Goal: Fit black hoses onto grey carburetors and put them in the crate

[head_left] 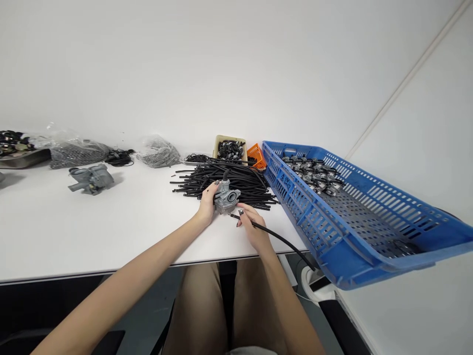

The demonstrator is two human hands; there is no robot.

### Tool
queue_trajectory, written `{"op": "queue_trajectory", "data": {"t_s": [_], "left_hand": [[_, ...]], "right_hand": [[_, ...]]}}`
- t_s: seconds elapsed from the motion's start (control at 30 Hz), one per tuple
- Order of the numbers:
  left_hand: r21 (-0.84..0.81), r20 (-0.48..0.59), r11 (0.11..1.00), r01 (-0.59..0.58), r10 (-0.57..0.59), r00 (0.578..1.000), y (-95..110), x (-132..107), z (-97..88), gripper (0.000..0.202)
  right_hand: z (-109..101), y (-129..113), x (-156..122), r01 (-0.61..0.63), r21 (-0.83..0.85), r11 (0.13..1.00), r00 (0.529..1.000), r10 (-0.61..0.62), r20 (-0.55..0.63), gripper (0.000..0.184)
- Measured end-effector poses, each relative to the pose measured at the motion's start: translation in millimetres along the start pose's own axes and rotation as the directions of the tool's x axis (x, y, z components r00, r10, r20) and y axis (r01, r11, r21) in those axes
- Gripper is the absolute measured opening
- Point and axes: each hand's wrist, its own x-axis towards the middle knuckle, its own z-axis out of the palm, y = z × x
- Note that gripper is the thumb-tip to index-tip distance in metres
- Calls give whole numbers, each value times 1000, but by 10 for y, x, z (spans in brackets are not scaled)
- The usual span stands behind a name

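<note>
My left hand (207, 203) grips a small grey metal carburetor (226, 196) from its left side, just above the white table (111, 222). My right hand (253, 224) pinches a long black rubber hose (281, 239) near its end, with the tip close to the carburetor's lower right. The hose trails right and down past the table's front edge. Behind the carburetor lies a pile of several black hoses (225, 180).
A blue slotted crate (354, 217) holding several carburetors stands tilted at the right. A beige tray of black parts (229, 147) and an orange bin (256, 155) sit at the back. Another grey carburetor (90, 178) and bags of small parts (77, 150) lie left.
</note>
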Motion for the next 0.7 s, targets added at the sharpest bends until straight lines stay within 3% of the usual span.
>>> {"op": "queue_trajectory", "data": {"t_s": [0.27,0.47,0.7], "left_hand": [[-59,-62,998,1,-5,998,8,0,-3,48],[-65,-85,998,-10,5,996,-12,18,3,45],[16,-34,994,-107,107,994,-9,36,-13,40]], "right_hand": [[17,-13,5,50,1,999,990,-50,129,29],[30,-20,6,64,-40,997,991,-59,119,31],[42,18,2,61,-9,998,991,-59,121,31]]}}
